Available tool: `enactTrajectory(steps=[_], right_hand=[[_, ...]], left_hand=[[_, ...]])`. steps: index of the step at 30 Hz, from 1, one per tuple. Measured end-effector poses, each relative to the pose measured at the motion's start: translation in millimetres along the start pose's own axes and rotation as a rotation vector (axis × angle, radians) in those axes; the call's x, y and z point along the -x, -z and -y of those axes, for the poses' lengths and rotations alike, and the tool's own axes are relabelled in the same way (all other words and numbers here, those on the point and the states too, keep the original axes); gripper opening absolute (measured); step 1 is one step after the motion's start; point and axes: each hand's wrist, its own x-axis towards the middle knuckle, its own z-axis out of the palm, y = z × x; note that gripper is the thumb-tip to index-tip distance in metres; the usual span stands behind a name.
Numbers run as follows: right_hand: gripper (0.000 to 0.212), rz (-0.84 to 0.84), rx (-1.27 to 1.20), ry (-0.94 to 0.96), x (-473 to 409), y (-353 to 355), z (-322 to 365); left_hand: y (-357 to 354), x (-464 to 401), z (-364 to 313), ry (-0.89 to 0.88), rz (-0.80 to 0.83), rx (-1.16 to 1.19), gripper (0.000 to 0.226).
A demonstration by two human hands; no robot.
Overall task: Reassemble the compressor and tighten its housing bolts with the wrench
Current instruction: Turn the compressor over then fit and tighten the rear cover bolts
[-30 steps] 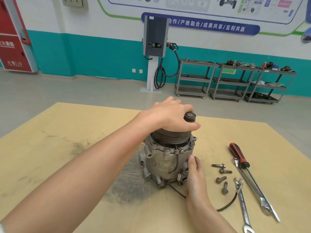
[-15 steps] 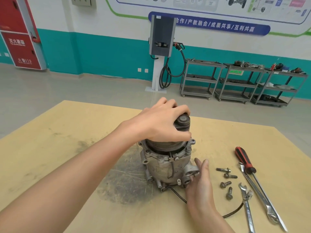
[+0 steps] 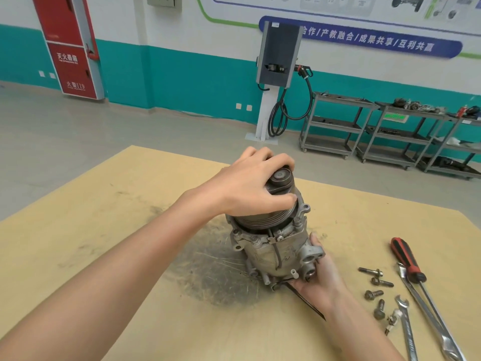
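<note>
The grey metal compressor (image 3: 270, 254) leans tilted on the wooden table (image 3: 104, 230), its black grooved pulley (image 3: 270, 214) pointing up and to the right. My left hand (image 3: 247, 188) grips the pulley from above, fingers curled around its hub. My right hand (image 3: 320, 274) lies palm up beneath the lower right end of the housing and supports it. Several loose bolts (image 3: 374, 287) lie to the right. Two wrenches (image 3: 408, 332) lie beside them.
A red-handled screwdriver (image 3: 406, 259) lies at the right next to the long wrench. A thin black wire (image 3: 307, 300) trails from the compressor under my right wrist. A dark greasy stain (image 3: 208, 272) marks the table left of the compressor. Metal shelf carts (image 3: 335, 126) stand far behind.
The compressor has tipped from upright to leaning right. My right hand slid from its side to under its lower end. My left hand stayed on the pulley.
</note>
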Motion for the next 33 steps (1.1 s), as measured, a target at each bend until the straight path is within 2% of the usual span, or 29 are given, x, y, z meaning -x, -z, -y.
enactTrajectory(steps=[5, 10, 13, 15, 17, 24, 33], right_hand=[[0.031, -0.023, 0.029, 0.098, -0.2, -5.6, -4.4], [0.03, -0.072, 0.082, 0.148, 4.1, -10.3, -5.7], [0.033, -0.106, 0.113, 0.184, 3.3, -10.9, -6.1], [0.036, -0.112, 0.136, 0.199, 2.3, -10.4, -6.2], [0.036, -0.11, 0.15, 0.211, 2.6, -11.0, -6.5], [0.038, -0.101, 0.197, 0.261, 5.1, -18.8, -4.7], [0.047, -0.162, 0.322, 0.318, 18.6, 0.9, 15.0]], left_hand=[[1.2, 9.0, 7.3, 0.013, -0.038, 0.07, 0.048], [2.0, 13.0, 9.4, 0.024, -0.064, 0.094, 0.051], [2.3, 14.9, 9.1, 0.055, -0.042, 0.067, 0.069], [1.6, 16.4, 10.5, 0.116, -0.026, 0.015, 0.09], [-1.2, 20.0, 13.0, 0.185, -0.034, -0.017, 0.099], [-10.8, 34.9, 18.9, 0.187, -0.305, 0.038, 0.083], [-33.6, 36.5, 16.1, 0.093, -0.45, 0.238, 0.072]])
